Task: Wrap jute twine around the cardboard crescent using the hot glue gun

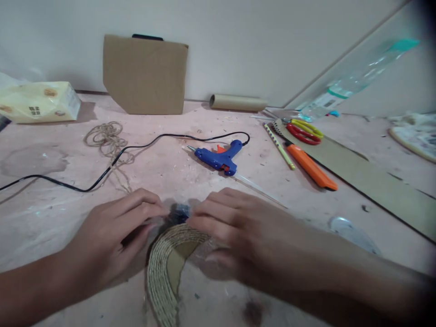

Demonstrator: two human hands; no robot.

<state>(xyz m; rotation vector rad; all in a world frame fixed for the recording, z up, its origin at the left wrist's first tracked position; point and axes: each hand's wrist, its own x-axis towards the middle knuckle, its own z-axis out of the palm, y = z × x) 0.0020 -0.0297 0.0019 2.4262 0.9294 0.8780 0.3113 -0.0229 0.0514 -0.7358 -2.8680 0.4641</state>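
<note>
My left hand (116,231) is closed, its fingertips pinching what looks like thin clear plastic (155,221). My right hand (235,231) is closed too, with fingers curled down and more of the shiny plastic showing under them. Between the fingertips sits a small dark bluish thing (181,212), too blurred to name. Just below lies a curved cardboard piece (177,263), its outer band covered with rows of jute twine (157,272); the right fingers hide its upper right end. A loose tangle of twine (105,136) trails down behind my left hand.
A blue glue gun (218,159) with a black cord (91,187) lies ahead. To the right are a pencil (279,146), an orange cutter (309,165), scissors (304,131), a cardboard strip (374,186) and a bottle (357,81). Behind stand a cardboard sheet (145,75), a tube (238,102) and a tissue pack (41,102).
</note>
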